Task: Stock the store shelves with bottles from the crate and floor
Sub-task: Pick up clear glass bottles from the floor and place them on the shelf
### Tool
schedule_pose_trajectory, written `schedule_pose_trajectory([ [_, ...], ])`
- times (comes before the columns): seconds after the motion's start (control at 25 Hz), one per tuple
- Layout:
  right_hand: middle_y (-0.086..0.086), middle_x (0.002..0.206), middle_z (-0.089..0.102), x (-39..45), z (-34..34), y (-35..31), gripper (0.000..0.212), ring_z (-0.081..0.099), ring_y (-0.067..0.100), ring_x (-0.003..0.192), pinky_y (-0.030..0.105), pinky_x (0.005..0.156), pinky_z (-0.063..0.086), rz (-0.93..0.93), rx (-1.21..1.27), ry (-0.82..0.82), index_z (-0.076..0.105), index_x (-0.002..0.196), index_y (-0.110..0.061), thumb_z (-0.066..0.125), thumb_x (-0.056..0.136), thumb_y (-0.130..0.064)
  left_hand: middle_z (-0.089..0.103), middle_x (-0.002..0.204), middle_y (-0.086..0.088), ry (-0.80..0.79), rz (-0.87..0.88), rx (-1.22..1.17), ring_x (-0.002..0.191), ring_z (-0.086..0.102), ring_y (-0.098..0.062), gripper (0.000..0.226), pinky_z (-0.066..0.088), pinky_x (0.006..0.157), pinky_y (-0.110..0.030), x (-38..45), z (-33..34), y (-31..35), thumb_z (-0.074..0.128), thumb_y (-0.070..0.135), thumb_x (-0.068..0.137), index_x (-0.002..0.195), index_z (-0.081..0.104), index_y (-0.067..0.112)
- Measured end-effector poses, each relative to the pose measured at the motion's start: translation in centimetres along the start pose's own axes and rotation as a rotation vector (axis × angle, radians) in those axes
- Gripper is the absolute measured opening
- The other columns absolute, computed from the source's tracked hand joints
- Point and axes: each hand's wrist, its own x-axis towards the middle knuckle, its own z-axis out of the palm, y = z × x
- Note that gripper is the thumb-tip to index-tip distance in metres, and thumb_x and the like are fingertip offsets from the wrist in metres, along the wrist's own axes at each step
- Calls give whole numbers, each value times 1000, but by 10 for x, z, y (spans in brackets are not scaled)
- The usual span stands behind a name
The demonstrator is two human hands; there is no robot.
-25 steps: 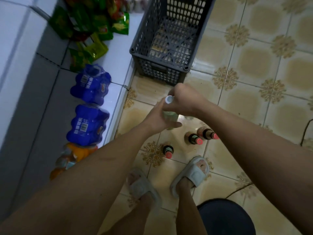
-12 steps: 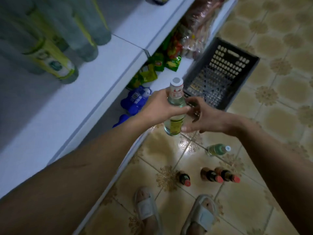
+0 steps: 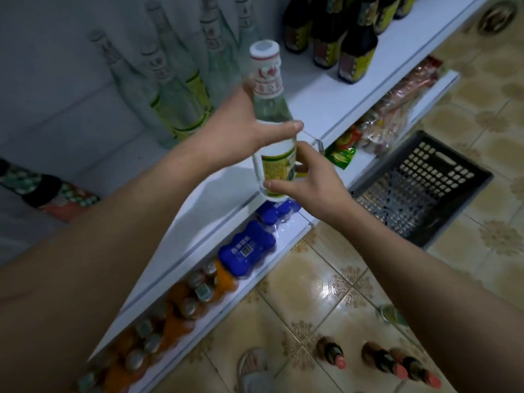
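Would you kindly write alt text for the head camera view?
Both hands hold a clear glass bottle above a white shelf: left hand at its shoulder, right hand at its base. Similar clear bottles stand behind; a dark crate and small red-capped bottles sit on the tiled floor.

clear bottle [image 3: 270, 114] | white cap, yellow-green label | near upright | above shelf [image 3: 320, 109] edge
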Motion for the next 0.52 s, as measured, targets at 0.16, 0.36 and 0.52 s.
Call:
schedule_pose_trajectory([
  [0.16, -21, 107, 64, 34, 38, -12, 59, 61, -7, 95, 15, 80, 50, -10, 13, -63, 55, 121, -29, 85, 70, -33, 64, 124, 9, 166, -13, 33, 114, 61, -4, 66, 48, 101, -29, -8, -25, -25, 79, 42, 73, 128, 51, 21],
  [0.36, -4, 118, 65, 56, 67, -5, 60, 64, 13, 102, 28, 91, 52, 4, 30, -97, 54, 127, -18, 83, 74, -25, 65, 121, 8, 278, -46, 7, 111, 62, -5, 65, 49, 100, -30, -9, -33, -48, 83, 31, 73, 128, 51, 18],
  [0.52, -1, 122, 65, 60, 76, 0, 63, 64, 14, 104, 27, 91, 52, 7, 2, -112, 52, 130, -15, 83, 76, -24, 66, 114, 8, 295, -48, 0, 104, 63, -2, 58, 51, 95, -22, -9, -32, -62, 83, 28, 72, 121, 52, 19],
])
